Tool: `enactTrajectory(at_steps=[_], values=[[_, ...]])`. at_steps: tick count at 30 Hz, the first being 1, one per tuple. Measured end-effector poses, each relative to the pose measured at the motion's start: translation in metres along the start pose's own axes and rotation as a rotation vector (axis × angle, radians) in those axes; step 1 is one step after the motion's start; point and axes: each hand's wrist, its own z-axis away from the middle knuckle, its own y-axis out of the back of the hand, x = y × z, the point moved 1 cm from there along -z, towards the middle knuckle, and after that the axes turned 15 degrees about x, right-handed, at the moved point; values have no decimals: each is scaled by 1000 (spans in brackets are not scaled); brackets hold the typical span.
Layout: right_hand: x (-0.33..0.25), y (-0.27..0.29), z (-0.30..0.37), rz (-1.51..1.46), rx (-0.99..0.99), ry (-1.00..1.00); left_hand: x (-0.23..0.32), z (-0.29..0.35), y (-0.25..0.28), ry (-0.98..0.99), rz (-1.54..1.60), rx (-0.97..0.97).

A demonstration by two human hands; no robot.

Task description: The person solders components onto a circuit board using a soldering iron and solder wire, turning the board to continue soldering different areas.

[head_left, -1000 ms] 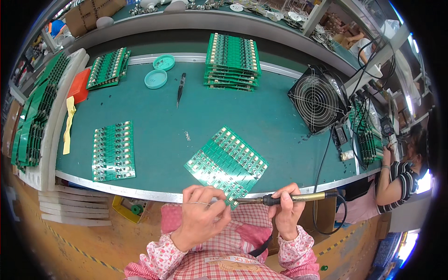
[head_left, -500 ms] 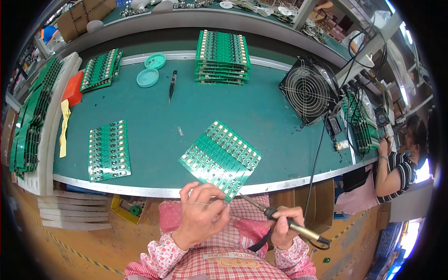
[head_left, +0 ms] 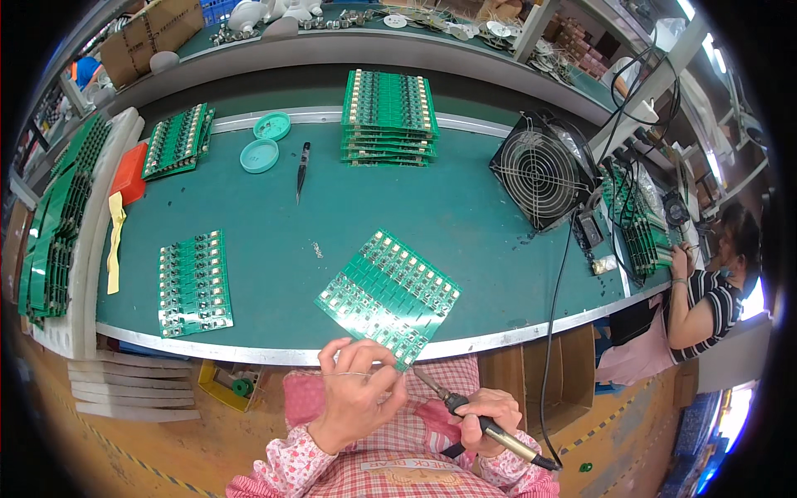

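Green circuit board (head_left: 387, 292) lies just beyond the left hand (head_left: 359, 392).

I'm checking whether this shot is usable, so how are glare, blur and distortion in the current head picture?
In the head view, white glare washes over part of the circuit board by the left hand; the table's front edge bows with the fisheye; bright patches at the right rim look blown out; the soldering iron looks fairly sharp.

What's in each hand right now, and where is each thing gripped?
Right hand: soldering iron, held around its handle. Left hand: thin wire, pinched in the fingers; whether they also grip the circuit board can't be told.
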Motion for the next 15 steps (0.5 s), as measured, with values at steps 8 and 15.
enactTrajectory(at_steps=[8,15], values=[[-12,-1,-2,237,-295,331,-1,-1,2,-9,-10,-2],[-17,-2,4,318,-338,400,-1,-3,2,-9,15,-14]])
